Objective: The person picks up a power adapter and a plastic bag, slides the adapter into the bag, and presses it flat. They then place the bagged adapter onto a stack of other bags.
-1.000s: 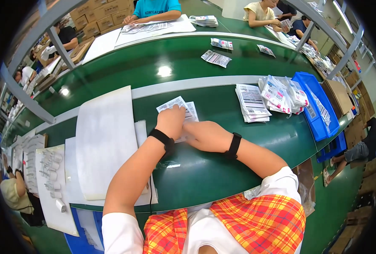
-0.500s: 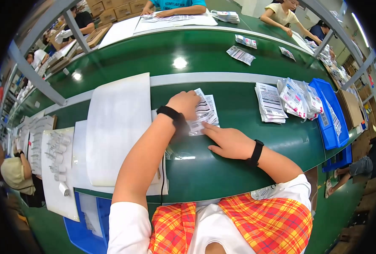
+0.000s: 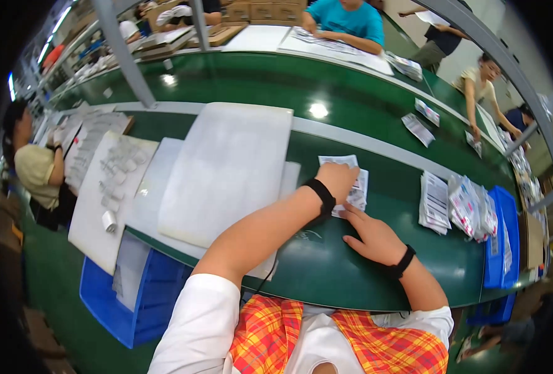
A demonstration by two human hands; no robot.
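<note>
Printed clear-and-white plastic packets (image 3: 358,194) lie flat on the green table in front of me, seemingly one partly over another. My left hand (image 3: 337,181) covers their middle, its fingers curled down and closed on the upper packet; the fingertips are partly hidden. From the right, my right hand (image 3: 375,238) rests with its fingers stretched out and apart, palm toward the table. Its index finger touches the packets' lower edge.
A stack of printed packets (image 3: 434,202) and a heap of filled bags (image 3: 469,209) stand at right, beside a blue bin (image 3: 499,274). White foam sheets (image 3: 226,168) lie left. Another blue bin (image 3: 140,305) hangs below the table's left edge. Co-workers sit across and at far left.
The view has swung to the left, so the table and both hands appear farther right and lower. Both hands stay at the same packets, with the right fingers still stretched out.
</note>
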